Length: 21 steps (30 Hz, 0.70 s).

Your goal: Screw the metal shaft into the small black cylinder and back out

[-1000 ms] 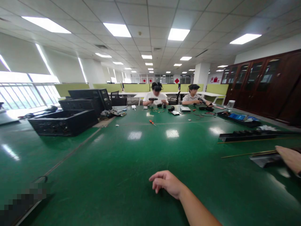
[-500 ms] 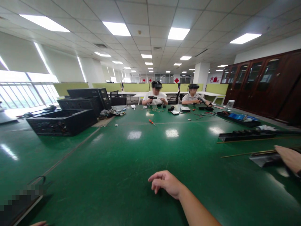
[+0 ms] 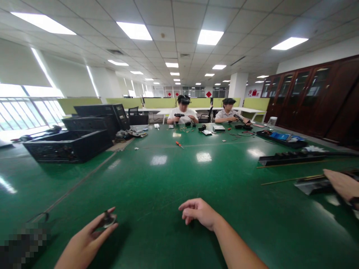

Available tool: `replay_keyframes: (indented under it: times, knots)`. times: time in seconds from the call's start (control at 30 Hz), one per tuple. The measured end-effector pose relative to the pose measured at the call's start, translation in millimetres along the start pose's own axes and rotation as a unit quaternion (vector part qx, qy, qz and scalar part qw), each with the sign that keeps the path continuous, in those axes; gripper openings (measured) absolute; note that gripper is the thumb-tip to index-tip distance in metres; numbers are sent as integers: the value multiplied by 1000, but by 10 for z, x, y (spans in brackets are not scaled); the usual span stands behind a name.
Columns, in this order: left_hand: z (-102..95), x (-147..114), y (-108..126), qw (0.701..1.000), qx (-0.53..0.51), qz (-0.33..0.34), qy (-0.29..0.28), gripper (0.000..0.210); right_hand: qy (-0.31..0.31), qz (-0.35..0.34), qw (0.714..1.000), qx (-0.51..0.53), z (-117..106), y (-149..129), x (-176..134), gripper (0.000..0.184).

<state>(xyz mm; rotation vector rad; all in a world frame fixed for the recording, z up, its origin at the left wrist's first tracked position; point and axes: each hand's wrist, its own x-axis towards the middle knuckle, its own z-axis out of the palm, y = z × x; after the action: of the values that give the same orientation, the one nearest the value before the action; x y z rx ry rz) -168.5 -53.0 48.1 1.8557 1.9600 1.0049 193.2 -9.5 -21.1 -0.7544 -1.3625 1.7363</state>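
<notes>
At the lower left my left hand (image 3: 86,239) is pinching a small round piece (image 3: 109,219) between thumb and fingers. It has a pale, shiny disc and a dark stub on top; its exact kind is too blurred to make out. My right hand (image 3: 199,215) hovers over or rests on the green table (image 3: 157,179), right of the middle, its fingers loosely bent and apart with nothing visible in them. Beyond both hands an orange-handled screwdriver (image 3: 179,144) lies on the tabletop.
Black computer cases (image 3: 70,147) stand at the left. A blurred dark object (image 3: 25,239) is at the lower left. Another person's hand (image 3: 342,186) touches a metal channel (image 3: 311,185) at the right. Across the table two people hold power drills (image 3: 179,115). A black tray (image 3: 280,138) holds blue packs.
My left hand has come into view from the bottom edge, carrying the small round piece. My right hand has kept nearly the same pose. The view has shifted slightly.
</notes>
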Motion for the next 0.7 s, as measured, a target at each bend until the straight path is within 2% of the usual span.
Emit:
replay_keyframes:
  times: [0.1,0.2,0.3,0.37,0.47,0.57,0.7]
  knots:
    - [378,116,451,994,-54,69,-64,52,66,-38,997,-22,-107,16,33,41]
    - [784,163,926,979,-61,160,-113,33,76,-47,994,-69,-145,52,41,56]
    - [1127,176,1180,957,-86,240,-141,27,85,-54,990,-100,-127,82,41,55]
    - [1299,176,1194,948,-115,260,-146,26,103,-63,987,-106,-110,92,49,49]
    - [1466,169,1076,955,-142,220,-137,27,123,-58,982,-131,-92,101,73,41]
    - [1539,158,955,965,-152,166,-135,32,142,-50,974,-171,-73,108,85,43]
    - [1565,144,928,961,-158,163,-158,35,145,-47,968,-200,-49,90,61,45]
